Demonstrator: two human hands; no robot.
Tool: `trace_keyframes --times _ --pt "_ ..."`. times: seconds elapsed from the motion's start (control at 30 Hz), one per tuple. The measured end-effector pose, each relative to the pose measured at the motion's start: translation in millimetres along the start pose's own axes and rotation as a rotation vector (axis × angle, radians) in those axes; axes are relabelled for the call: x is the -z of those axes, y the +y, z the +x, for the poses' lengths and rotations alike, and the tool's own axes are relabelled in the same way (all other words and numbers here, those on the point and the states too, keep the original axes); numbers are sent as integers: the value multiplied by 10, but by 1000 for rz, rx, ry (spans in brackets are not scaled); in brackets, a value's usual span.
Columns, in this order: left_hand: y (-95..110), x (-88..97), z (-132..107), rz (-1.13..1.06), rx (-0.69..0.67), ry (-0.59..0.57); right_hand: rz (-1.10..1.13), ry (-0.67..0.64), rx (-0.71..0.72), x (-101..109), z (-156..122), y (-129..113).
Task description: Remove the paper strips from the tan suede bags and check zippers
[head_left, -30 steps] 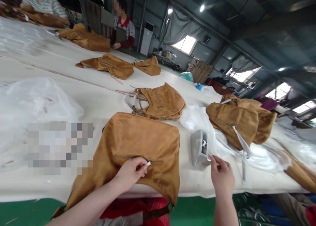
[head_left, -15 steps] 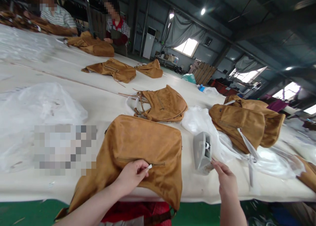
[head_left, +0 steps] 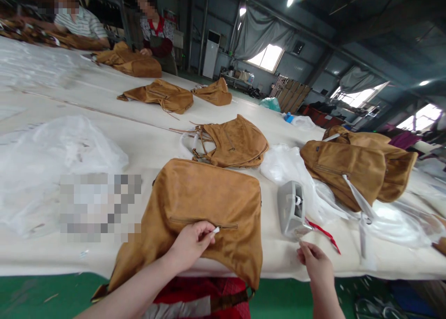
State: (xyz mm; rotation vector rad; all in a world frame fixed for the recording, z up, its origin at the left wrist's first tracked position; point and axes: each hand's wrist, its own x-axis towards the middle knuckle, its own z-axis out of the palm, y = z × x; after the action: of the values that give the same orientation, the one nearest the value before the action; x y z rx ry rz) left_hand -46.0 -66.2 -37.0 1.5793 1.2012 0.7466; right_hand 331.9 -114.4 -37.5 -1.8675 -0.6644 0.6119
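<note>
A tan bag (head_left: 212, 189) lies at the table's front edge, its zippered pocket facing up and its lower part hanging over the edge. My left hand (head_left: 193, 242) is closed in a pinch at the zipper, holding a white-wrapped zipper pull (head_left: 216, 230) whose tip sticks out past the fingers. To the right of the bag stands a grey tape dispenser (head_left: 288, 212). Just below its front end my right hand (head_left: 316, 261) has thumb and forefinger pinched; what is between them is too small to make out. A red ribbon (head_left: 325, 235) trails from the dispenser's front.
Another tan bag (head_left: 233, 142) lies behind, and stacked tan bags (head_left: 348, 166) stand on the right. Clear plastic bags (head_left: 59, 156) cover the left; more plastic (head_left: 289, 166) lies behind the dispenser. Two people (head_left: 158, 40) are across the table (head_left: 146, 138).
My right hand has come away from the dispenser's front, toward me. The red ribbon now shows beside the dispenser. My left hand stays at the zipper, and the view has shifted slightly.
</note>
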Motion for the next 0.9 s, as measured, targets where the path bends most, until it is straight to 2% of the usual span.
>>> trace_keyframes --times 0.07,0.13,0.3,0.4,0.47,0.6,0.73,0.83,0.9 --pt "-13 -28 -21 -6 -18 26 9 -65 9 -50 -164 -32" --pt "-37 -78 -50 4 -52 80 52 -200 60 -185 -404 -123" --pt "-148 -238 -144 197 -166 279 115 -636 137 -829 -1027 -433" --pt "-191 -289 -188 358 -267 340 131 -807 93 -1204 -1248 -504" --pt "-201 -300 -207 416 -307 361 115 -892 56 -1374 -1320 -501" --pt "-202 -306 -231 459 -322 366 57 -960 10 -1530 -1355 -468" --pt "-176 -284 -233 453 -315 303 31 -959 -13 -1543 -1334 -433" --pt "-127 -213 -189 353 -272 241 19 -976 -16 -1515 -1303 -410" --pt "-93 -147 -139 205 -218 155 11 -996 -5 -1506 -1283 -402"
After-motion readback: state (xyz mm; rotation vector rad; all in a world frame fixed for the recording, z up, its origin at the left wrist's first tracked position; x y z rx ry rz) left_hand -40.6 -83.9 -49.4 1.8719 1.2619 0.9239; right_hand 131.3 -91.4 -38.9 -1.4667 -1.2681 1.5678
